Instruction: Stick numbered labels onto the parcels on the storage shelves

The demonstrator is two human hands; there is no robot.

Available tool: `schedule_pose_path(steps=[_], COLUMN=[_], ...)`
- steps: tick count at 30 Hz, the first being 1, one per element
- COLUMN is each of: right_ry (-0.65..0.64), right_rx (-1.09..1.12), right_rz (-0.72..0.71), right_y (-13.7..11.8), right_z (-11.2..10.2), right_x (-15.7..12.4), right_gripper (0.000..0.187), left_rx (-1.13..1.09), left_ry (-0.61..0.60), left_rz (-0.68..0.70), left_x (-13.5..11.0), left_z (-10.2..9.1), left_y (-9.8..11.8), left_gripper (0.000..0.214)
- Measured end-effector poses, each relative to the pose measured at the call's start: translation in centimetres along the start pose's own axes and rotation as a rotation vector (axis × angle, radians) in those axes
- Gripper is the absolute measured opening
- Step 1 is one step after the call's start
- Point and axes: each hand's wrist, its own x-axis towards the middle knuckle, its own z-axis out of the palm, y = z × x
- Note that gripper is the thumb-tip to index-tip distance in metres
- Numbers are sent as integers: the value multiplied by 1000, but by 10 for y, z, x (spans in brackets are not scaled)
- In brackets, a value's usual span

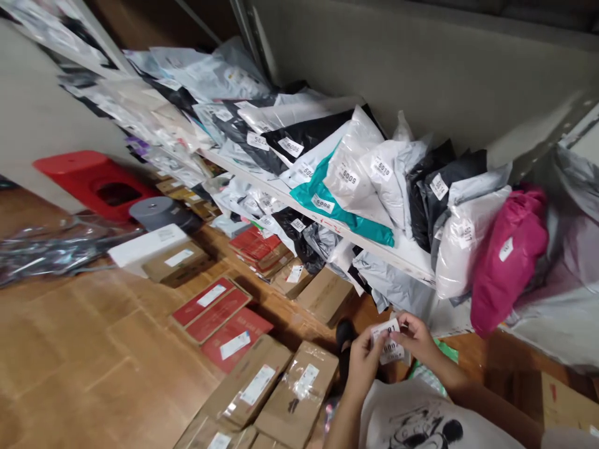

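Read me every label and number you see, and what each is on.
"6006": black parcel
"6008": teal parcel
"6009": shiny white parcel
"6010": matte white parcel beside it
"600", last digit unclear: held label strip
Partial, too small or blurred: other parcel labels, box labels, shirt lettering.

White label strip [392, 354] (black-numbered), between hands [366, 354].

Red stool [77, 173] nr wht box [146, 247], brn flr [93, 349].
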Motion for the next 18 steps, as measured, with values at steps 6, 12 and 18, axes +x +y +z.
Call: schedule_pose_path(steps=[6, 12, 18], right_ry=[15, 229, 285], right_rx=[21, 66, 93], right_rz=[124, 283, 347], right_y=[31, 89, 141], right_z=[29, 56, 99], right_x=[50, 115, 179], right_gripper=[49, 61, 43], left_rx=[107, 77, 59], left_ry=[203, 641, 681], left_rz=[138, 18, 135], left_x=[56, 191, 325], left_z=[-33, -110, -189], left_y=[-24, -82, -100], left_gripper=[54, 41, 42])
